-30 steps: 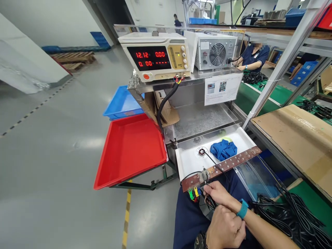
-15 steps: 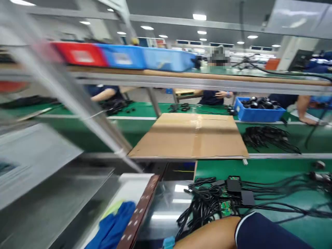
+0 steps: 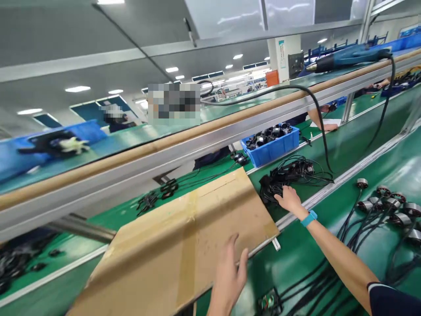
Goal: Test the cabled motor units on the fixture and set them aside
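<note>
My right hand (image 3: 290, 202) reaches over the metal rail to a bundle of black cables (image 3: 273, 184) beside the cardboard sheet. Its fingers curl onto the near end of the bundle, and the fingertips are partly hidden among the cables. Small metal-and-black round parts show at the bundle's far end. My left hand (image 3: 228, 274) is held over the near edge of the cardboard sheet (image 3: 161, 237), with thumb and fingers apart and nothing in it; it is slightly blurred.
Behind the cables stands a blue bin (image 3: 274, 147) of round dark parts. Round motor-like parts (image 3: 393, 204) with long cables lie on the green bench at right, near a circuit board (image 3: 270, 300). A power tool (image 3: 348, 58) rests on the shelf (image 3: 230, 120). Co-workers sit beyond.
The view has swung to the right. My right hand has moved forward onto the cable bundle, and my left hand has come into view over the cardboard.
</note>
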A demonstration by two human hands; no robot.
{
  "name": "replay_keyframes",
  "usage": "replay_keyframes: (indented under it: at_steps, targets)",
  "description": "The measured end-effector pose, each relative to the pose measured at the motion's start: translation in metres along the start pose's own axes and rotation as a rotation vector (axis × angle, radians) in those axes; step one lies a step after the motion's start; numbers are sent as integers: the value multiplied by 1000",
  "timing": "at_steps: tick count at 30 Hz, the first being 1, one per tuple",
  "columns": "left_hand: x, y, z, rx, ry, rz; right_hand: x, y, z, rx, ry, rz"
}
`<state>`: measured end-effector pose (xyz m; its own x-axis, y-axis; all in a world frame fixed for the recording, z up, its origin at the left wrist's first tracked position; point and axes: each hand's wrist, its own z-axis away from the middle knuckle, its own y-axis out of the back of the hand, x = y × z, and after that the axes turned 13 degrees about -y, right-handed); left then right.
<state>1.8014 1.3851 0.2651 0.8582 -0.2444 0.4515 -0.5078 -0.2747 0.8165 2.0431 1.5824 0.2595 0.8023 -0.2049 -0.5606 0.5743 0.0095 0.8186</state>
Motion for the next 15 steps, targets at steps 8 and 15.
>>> replay_keyframes:
  at_steps: [8, 15]
  targets:
    - [-23, -114, -259, -335, 161, -31, 39, -72, -79, 126, -87, -79]
    - [-50, -160, -332, -451, 404, -100, 33, -81, -97, -21, -70, -260]
